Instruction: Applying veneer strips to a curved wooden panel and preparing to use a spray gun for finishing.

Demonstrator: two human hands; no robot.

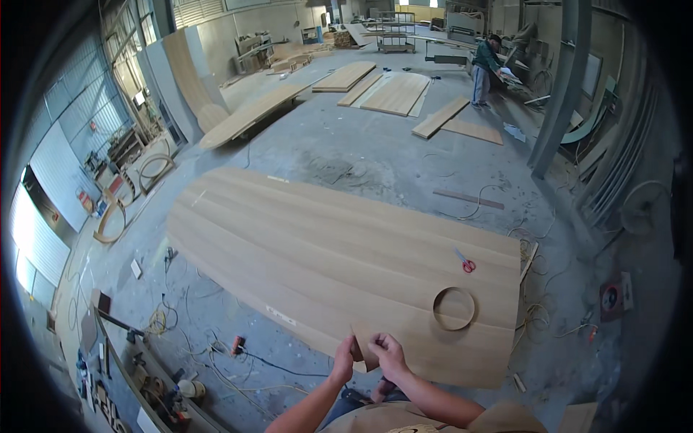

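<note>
My left hand [345, 359] and my right hand [390, 353] are close together over the near edge of a large pale wooden panel [346, 252]. Between them they pinch a small, stiff brown sheet [365, 351], bent or folded; whether it is paper, sandpaper or veneer I cannot tell. Both hands are closed on it, the left at its left side, the right at its upper right. To the right on the panel lies a ring-shaped coil of brown strip [435, 310]. Beyond it rest red-handled scissors [468, 265]. The panel is long, with a rounded far-left end.
At lower left stands a cart [137, 353] holding tools and containers. Cables and an orange-and-black tool [237, 345] lie on the floor beside the panel. More wooden panels [393, 92] lie farther back. A steel column [563, 86] rises at right, near another person [482, 68].
</note>
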